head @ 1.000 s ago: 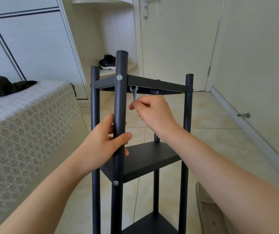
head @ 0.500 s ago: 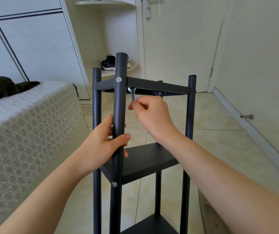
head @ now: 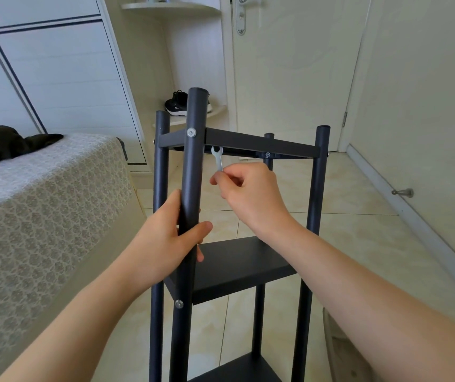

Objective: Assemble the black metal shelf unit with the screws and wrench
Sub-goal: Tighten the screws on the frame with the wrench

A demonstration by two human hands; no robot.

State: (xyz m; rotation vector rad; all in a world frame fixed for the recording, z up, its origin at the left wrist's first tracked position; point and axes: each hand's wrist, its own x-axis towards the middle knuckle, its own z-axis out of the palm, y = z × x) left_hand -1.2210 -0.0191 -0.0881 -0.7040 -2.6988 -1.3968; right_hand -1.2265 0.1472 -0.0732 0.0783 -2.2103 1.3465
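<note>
Left hand [head: 163, 241] grips post [head: 193, 166] beside bed [head: 41, 202]; right hand [head: 248, 194] pinches wrench [head: 218, 158] under top shelf [head: 259, 143].

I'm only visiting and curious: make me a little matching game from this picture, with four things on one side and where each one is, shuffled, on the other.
Things
1. wrench
2. black shoe
3. dark cloth
4. left hand

Places
A. lying on the bed cover
B. pinched by the right hand, head up under the top shelf
C. gripping the front post
D. on the low corner shelf beside the door

Pairs: 1-B, 2-D, 3-A, 4-C
</note>
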